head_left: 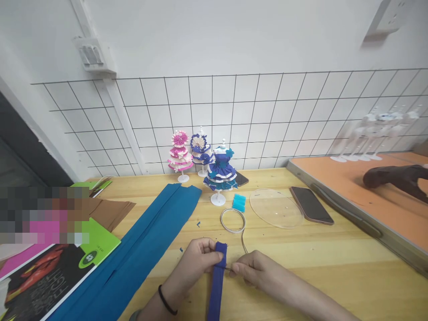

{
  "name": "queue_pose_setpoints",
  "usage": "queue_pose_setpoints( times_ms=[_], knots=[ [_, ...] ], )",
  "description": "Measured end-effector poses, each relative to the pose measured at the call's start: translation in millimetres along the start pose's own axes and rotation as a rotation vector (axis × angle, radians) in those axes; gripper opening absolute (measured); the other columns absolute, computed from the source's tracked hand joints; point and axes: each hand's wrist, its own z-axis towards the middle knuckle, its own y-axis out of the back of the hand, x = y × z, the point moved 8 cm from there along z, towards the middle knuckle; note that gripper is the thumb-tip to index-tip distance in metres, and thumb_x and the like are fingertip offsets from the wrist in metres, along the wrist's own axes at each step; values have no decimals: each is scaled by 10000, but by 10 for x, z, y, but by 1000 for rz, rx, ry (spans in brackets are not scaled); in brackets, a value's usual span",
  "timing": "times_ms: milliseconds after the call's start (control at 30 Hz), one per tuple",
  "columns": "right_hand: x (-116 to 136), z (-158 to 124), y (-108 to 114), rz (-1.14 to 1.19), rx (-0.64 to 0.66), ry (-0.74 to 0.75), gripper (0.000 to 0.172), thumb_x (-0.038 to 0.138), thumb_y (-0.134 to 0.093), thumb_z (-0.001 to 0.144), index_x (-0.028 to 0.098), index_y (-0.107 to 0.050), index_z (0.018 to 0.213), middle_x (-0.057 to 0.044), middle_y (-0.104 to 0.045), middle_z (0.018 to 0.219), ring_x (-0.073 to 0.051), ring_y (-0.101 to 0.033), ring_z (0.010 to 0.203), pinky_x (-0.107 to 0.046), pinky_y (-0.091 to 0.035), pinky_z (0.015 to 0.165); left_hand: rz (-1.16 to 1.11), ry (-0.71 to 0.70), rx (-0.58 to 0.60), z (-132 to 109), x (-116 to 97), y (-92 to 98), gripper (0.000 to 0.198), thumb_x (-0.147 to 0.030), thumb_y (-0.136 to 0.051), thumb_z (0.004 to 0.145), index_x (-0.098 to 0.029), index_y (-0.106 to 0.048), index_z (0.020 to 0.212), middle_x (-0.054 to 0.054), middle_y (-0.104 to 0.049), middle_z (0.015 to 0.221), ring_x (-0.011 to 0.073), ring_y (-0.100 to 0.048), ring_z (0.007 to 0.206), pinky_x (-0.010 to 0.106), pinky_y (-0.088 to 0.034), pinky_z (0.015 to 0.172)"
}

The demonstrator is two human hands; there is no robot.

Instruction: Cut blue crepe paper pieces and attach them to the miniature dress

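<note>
My left hand [201, 260] pinches a narrow dark blue folded strip [216, 290] near its upper end, with the thumb lying on its front. The strip runs down past the bottom edge of the view. Just right of it, my right hand [251, 267] is closed on a thin dark tool whose tip lies across the strip below my left thumb. Behind my right hand, a pale cord [244, 240] leads up to a coiled ring [233, 220] on the wooden table [321, 254].
Three dress figurines on stands, one in blue and teal [220, 171], stand at the back. Long teal paper [147, 240] and a booklet [43, 281] cover the left. A clear disc [277, 208], a phone [311, 205] and an orange-topped surface [337, 178] lie right.
</note>
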Motion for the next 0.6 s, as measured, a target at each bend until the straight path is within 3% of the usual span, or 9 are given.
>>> queue_pose_setpoints(
  times_ms=[300,600],
  knots=[
    [-69,30,1,33,-31,-34,380,451,-413,796,147,-519,595,71,-254,490,-67,-211,444,-193,-167,412,-20,-1,2,5,7,8,130,-197,-652,569,-131,-542,590,1,-580,554,104,-516,512,219,-387,506],
    [1,14,-13,-40,15,42,366,367,-370,825,173,-326,517,66,-212,521,-72,-203,474,-198,-168,426,-112,-35,-16,6,-34,45,102,-164,-664,579,-121,-572,585,17,-611,580,119,-553,574,268,-451,628]
  ],
)
